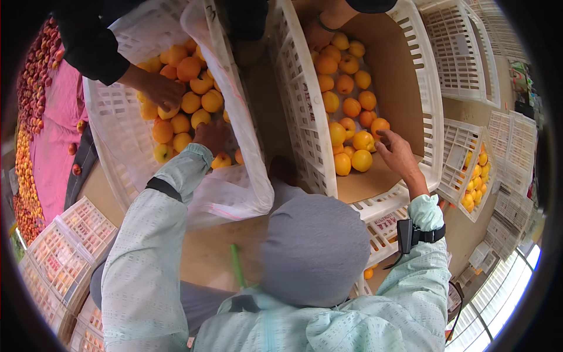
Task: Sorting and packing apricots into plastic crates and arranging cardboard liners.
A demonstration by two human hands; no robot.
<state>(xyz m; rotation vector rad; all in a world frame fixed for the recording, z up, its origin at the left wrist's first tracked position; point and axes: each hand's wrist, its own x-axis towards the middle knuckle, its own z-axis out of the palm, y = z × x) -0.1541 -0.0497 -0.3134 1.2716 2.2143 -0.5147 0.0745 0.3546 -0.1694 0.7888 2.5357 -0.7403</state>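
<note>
My left hand (213,137) reaches into the left white plastic crate (107,127), its fingers among yellow-orange fruit (191,102), apparently peaches; whether it grips one is hidden. Thin white sheeting (233,193) lines that crate and hangs over its near side. My right hand (396,152) is over the right white plastic crate (433,101), fingers apart, beside an orange fruit (379,126) near the cardboard lining (398,57). More yellow fruit (361,160) lies in the bottom of this crate.
A co-worker's hand (163,91) is in the left crate, and another person's hand (317,33) is at the right crate's far end. Several white crates (457,53) stand at right, one holding fruit (477,180). Stacked crates (61,259) stand lower left, below a pink cloth (59,119) beside heaped fruit.
</note>
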